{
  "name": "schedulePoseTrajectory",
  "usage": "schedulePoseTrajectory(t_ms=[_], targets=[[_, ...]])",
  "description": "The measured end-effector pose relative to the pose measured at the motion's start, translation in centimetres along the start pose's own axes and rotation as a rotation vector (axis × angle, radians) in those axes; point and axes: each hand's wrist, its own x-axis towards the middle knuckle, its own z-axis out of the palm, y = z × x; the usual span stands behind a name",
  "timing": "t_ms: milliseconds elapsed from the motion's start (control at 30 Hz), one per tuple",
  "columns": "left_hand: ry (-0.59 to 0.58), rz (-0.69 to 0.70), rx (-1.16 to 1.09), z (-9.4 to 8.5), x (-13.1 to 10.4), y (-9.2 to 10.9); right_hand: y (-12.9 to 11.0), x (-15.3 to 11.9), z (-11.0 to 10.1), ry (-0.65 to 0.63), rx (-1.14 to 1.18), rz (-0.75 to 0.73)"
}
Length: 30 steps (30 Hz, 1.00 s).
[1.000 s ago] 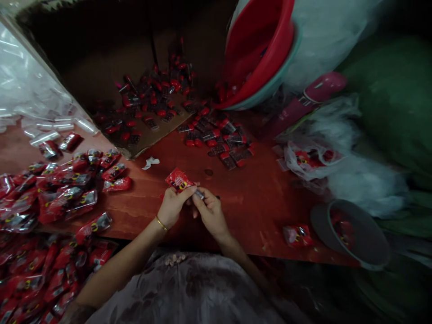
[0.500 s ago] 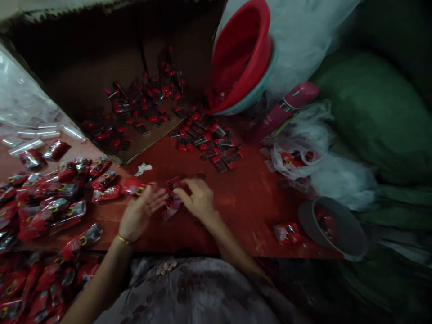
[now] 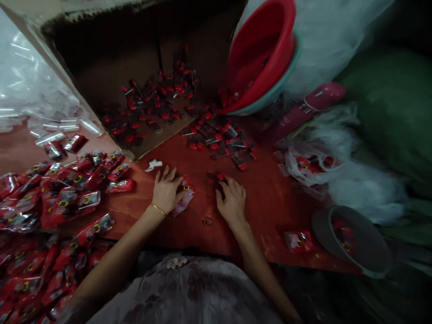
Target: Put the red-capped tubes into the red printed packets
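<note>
Mid-frame, I see the left hand (image 3: 166, 193) spread open, thumb over a red printed packet (image 3: 187, 185); the right hand (image 3: 232, 199), half-curled, reaches a red-capped container (image 3: 221, 176), grip unclear.

Flat packet (image 3: 186, 193) partly hidden; red pouches (image 3: 25, 261) cropped at left edge; bottle lettering (image 3: 286, 119) blurred.

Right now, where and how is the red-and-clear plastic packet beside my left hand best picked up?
Probably pinch its right edge, coming from the right: the red-and-clear plastic packet appears to lie flat on the red-brown tabletop, and your left hand is at its left side, leaving the right edge exposed.
</note>
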Motion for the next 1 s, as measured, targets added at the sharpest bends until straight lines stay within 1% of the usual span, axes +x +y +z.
schedulePoseTrajectory(t_ms=[33,100,267,333,367,400,467,533,567,633,700,900,1000], targets=[[-0.036,0.024,0.099,0.3,0.4,0.1,-0.3,-0.4,-0.2,0.022,0.019,0.003],[-0.072,0.038,0.206,0.5,0.8,0.0,-1.0,-0.9,-0.5,0.053,0.064,-0.001],[-0.044,0.017,0.255,0.6,0.7,0.4,-3.6,-0.4,-0.6,0.061,0.224,-0.081],[-0.050,0.019,0.266,0.3,0.6,0.5,-4.5,-0.2,-0.5,0.049,0.261,-0.100],[-0.035,0.018,0.283,0.0,0.6,0.4,-4.7,-0.2,-0.4,0.044,0.272,-0.103],[0.002,0.007,0.308,-0.4,0.7,0.1,-4.8,-0.2,-0.3,0.042,0.279,-0.105],[0.140,-0.050,0.380,-1.4,0.8,-1.1,-4.6,-0.4,0.0,0.048,0.284,-0.105],[0.271,-0.125,0.439,-2.4,1.2,-2.8,-4.3,-0.6,0.3,0.051,0.288,-0.101],[0.302,-0.151,0.447,-2.8,1.4,-3.7,-4.1,-0.7,0.4,0.049,0.293,-0.097],[0.305,-0.159,0.424,-3.3,2.0,-5.2,-3.8,-0.8,0.7,0.047,0.306,-0.089],[0.289,-0.150,0.390,-3.4,2.4,-6.0,-3.7,-0.7,0.8,0.055,0.324,-0.081],[0.339,-0.173,0.338,-3.3,3.1,-5.9,-3.6,-0.6,1.1,0.094,0.406,-0.047],[0.295,-0.178,0.307,-3.4,3.5,-6.0,-3.5,-0.6,1.0,0.093,0.418,-0.045]])
